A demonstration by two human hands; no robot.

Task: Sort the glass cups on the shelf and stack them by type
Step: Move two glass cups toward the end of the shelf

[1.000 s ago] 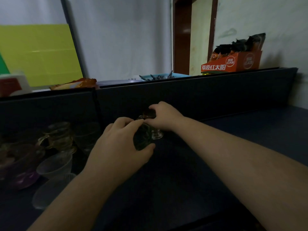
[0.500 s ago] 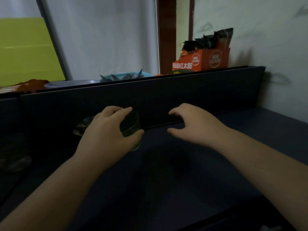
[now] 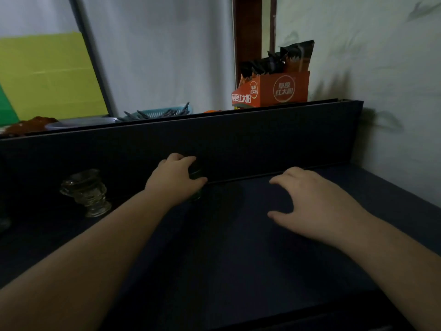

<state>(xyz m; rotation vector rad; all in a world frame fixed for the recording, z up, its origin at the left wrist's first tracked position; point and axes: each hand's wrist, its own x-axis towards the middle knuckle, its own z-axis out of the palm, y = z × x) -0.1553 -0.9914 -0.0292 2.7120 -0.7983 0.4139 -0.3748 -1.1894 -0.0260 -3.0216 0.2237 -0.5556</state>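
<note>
1. The left hand (image 3: 175, 179) has its fingers (image 3: 188, 160) and thumb curled round a dark glass cup (image 3: 196, 174). The cup is mostly hidden behind the hand, so I can't tell its exact shape. It's right up near the back panel (image 3: 238, 144) of the dark shelf (image 3: 238, 259), around 12 o'clock from the middle of the view.

2. The right hand (image 3: 317, 206) is at about 3 o'clock of the left one and well apart from it. Its fingers are spread and loosely bent with nothing in them, low over the shelf. Can't say if it's actually touching.

3. A clear stack (image 3: 86, 192) of glass cups sits at 9 o'clock of the left hand, a fair way off. It looks like a couple of ribbed cups nested on a foot.

4. My read is that the dark cup is being set down to start its own pile, away from the clear ones. That spot looks good to me.

5. To do it well, lower it straight so the base lands flat, and let go only when it's sitting. Dark glass on a dark shelf in this light is really hard to see, so I'd feel for contact.

6. Keep it off the back panel so later cups drop in without knocking. The free hand could steady it.

7. Up top there's an orange box (image 3: 274, 91) and a blue basket (image 3: 162, 112), not involved.
</note>
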